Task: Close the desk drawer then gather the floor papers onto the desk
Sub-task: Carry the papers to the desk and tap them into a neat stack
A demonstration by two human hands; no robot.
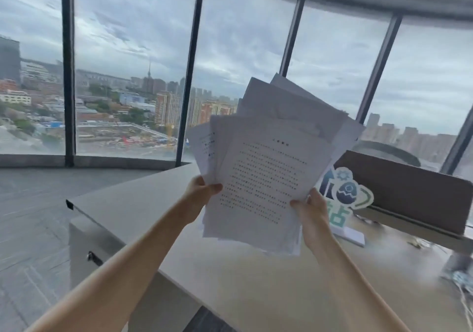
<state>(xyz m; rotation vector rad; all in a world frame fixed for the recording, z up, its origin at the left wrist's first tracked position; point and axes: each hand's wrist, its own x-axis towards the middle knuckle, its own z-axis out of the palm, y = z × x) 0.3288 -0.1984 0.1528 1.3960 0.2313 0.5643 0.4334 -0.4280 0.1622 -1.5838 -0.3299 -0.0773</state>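
floor-to-ceiling windows (133, 58) with dark mullions (68, 70), cloudy sky and city blocks outside; brown divider panel (409, 191) on the right, cartoon cutout sign (345, 191) in front of it, cables (460, 280) at far right, grey floor (30, 229) left

A high-rise office: floor-to-ceiling windows (128, 76) look out over city blocks far below, grey carpet tiles (30, 216) cover the floor, and a pale desk (143, 203) with a brown partition screen (409, 191) carries a logo sign (345, 193) and printed papers (263, 178).
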